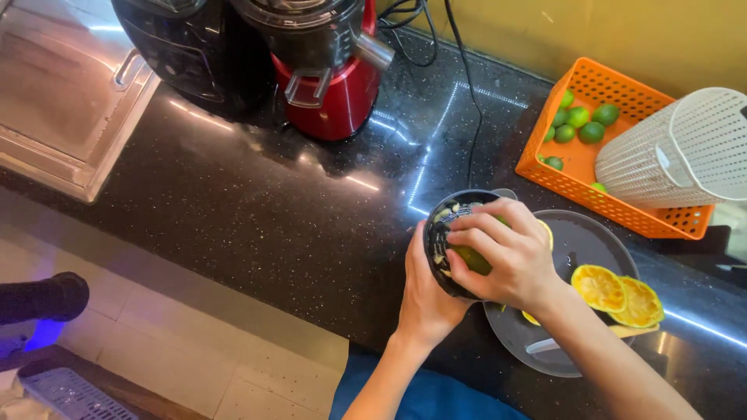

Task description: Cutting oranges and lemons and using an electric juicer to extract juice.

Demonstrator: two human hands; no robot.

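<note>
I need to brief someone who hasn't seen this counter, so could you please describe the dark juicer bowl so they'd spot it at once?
On the black counter, left of the grey plate, the left hand props a bowl on edge. It alone is dark and round, with the right hand pressing a green citrus half into it.

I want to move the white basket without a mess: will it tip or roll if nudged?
Probably yes: the white basket lies tilted on the orange crate. Its round, perforated wall suggests light plastic, so it may roll.
</note>
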